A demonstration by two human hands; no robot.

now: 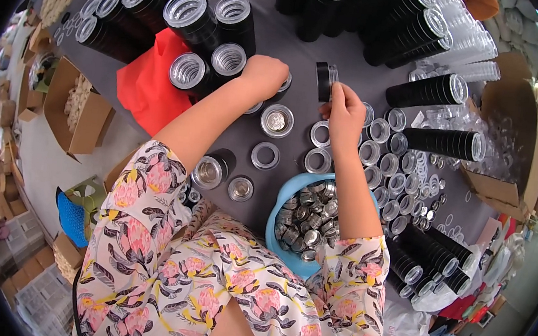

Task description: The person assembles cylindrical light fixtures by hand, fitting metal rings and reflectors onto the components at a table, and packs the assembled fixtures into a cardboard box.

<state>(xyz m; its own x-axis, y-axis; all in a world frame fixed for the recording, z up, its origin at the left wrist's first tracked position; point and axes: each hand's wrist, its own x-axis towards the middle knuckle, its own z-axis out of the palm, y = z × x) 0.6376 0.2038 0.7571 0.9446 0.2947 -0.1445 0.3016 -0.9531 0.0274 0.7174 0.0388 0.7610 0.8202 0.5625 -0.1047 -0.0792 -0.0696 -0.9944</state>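
1. Pinching a small black jar (pixel 324 81) with a clear end, the right hand (pixel 345 114) holds it just above the dark grey table (pixel 357 60), fingertips pressed on its lower rim, the jar tilted on edge.
2. It looks light and rigid, probably thin plastic with a smooth, slippery wall; gripping across the rim or the flat ends seems safer than squeezing the side, which could pop it loose.
3. The left hand (pixel 263 75) rests curled, knuckles up, over another small jar (pixel 283 85) on the table; I cannot tell whether the fingers actually clamp it.
4. Between the hands lie loose clear-topped lids (pixel 277 121) and rings (pixel 265 155), well spread out.
5. A blue bowl (pixel 277 214) of shiny metal tins sits near the lap, below the right forearm.
6. Rows of finished jars (pixel 386 163) flank the right hand; tall black stacks (pixel 192 21) stand behind, beside a red cloth (pixel 147 85).
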